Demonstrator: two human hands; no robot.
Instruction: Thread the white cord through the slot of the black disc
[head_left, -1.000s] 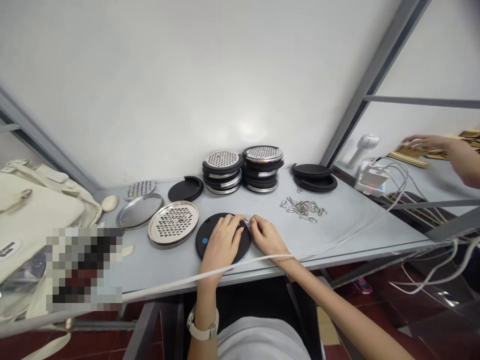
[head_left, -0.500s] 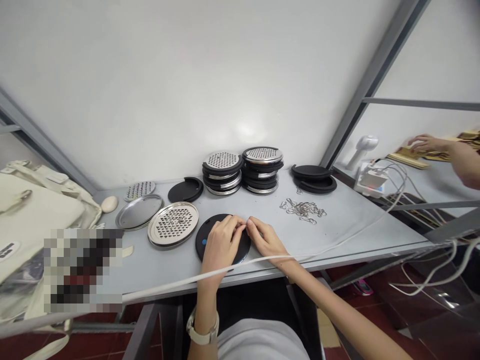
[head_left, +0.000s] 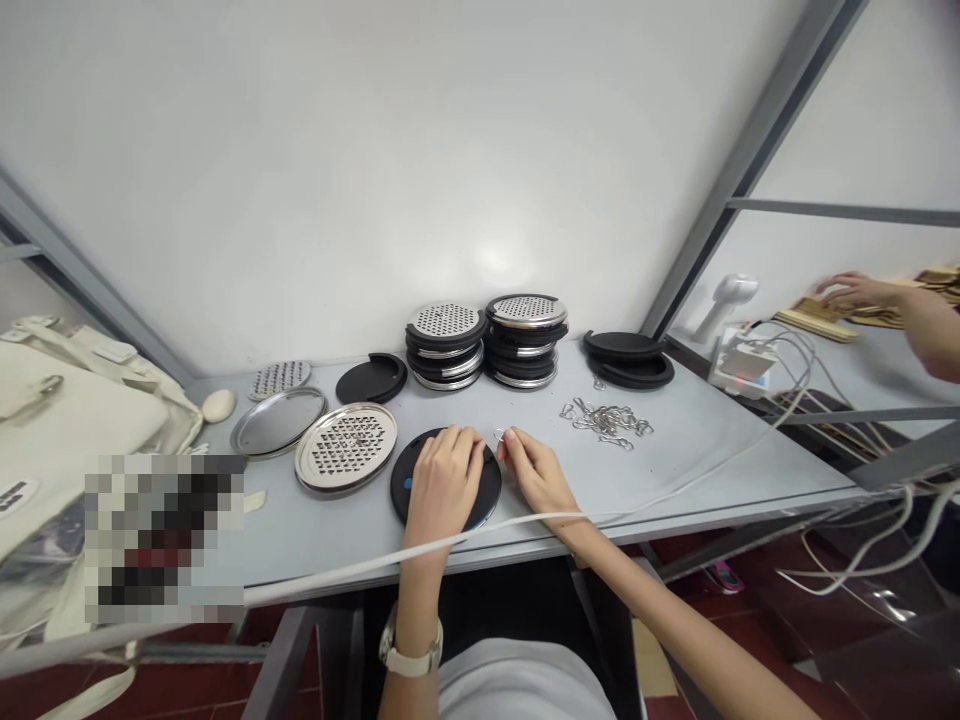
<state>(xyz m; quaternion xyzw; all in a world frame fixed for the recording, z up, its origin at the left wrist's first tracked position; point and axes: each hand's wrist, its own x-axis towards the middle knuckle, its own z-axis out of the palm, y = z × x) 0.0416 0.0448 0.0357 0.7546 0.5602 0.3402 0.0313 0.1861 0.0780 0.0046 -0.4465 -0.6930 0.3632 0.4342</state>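
Observation:
In front of me on the table lies a round black disc (head_left: pixel 405 490) with a small blue spot. My left hand (head_left: pixel 446 480) is on top of it, fingers together and bent over its far edge, so the fingertips are hidden. Just right of the disc, my right hand (head_left: pixel 536 475) pinches a small wire clip (head_left: pixel 499 435), whose loop sticks out past the fingertips. A pile of similar wire clips (head_left: pixel 606 418) lies farther right. Left of the disc rests a round metal grater (head_left: pixel 346 447), overlapping a plain metal round plate (head_left: pixel 277 423).
Two stacks of graters in black holders (head_left: pixel 447 345) (head_left: pixel 525 340) stand by the wall. Black holders (head_left: pixel 630 358) lie at right, another holder (head_left: pixel 371 380) at left. A white cable (head_left: pixel 615 514) crosses in front. Another person's hand (head_left: pixel 862 290) is at the far right.
My hands have parted slightly. My left fingers have left the pinch by the right fingertips and now bend over the disc's edge. The clip's loop now shows at my right fingertips.

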